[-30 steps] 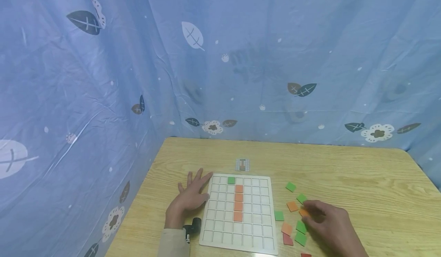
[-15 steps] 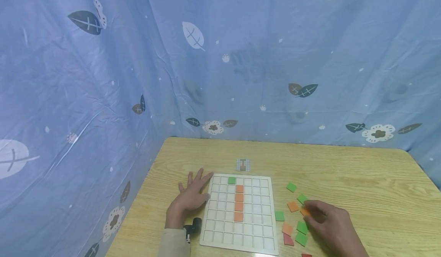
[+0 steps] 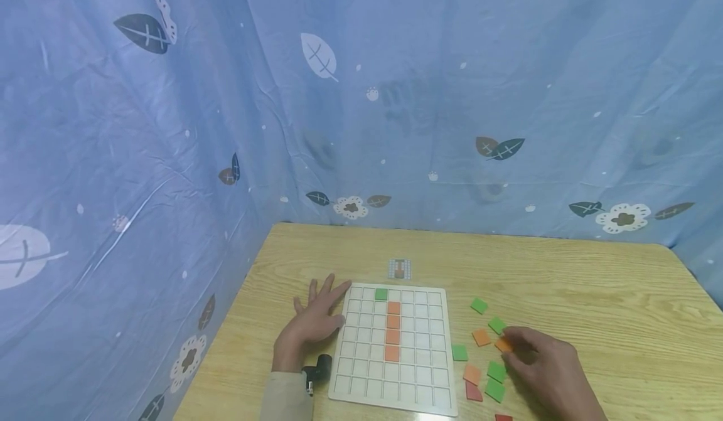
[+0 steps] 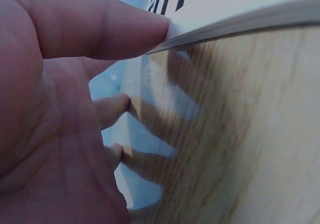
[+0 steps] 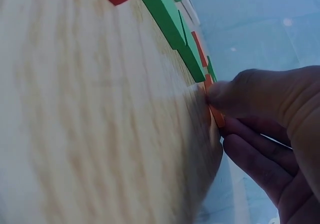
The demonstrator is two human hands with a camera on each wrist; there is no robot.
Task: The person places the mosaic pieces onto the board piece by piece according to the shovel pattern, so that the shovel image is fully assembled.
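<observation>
My left hand (image 3: 312,324) lies at the left side of a white square grid board (image 3: 407,371), fingers spread. In the left wrist view its thumb touches the edge of the board (image 4: 240,16). One green tile (image 3: 381,294) sits in the board's top row, and a column of orange tiles (image 3: 393,336) runs down its middle. Right of the board, my right hand (image 3: 545,364) pinches an orange tile (image 3: 504,344) low at the table. The right wrist view shows the thumb on one side of this tile (image 5: 216,114) and a fingertip at its far end.
Loose green tiles (image 3: 497,372) and orange tiles (image 3: 481,337) lie between board and right hand, with red pieces (image 3: 473,391) nearer me. A small pattern card (image 3: 399,269) lies beyond the board. Blue patterned curtain (image 3: 395,126) borders the wooden table (image 3: 610,295) behind and left.
The head view has shifted slightly. Left hand, board and loose tiles keep their places; the right hand stays at the same orange tile, slightly more of which shows now.
</observation>
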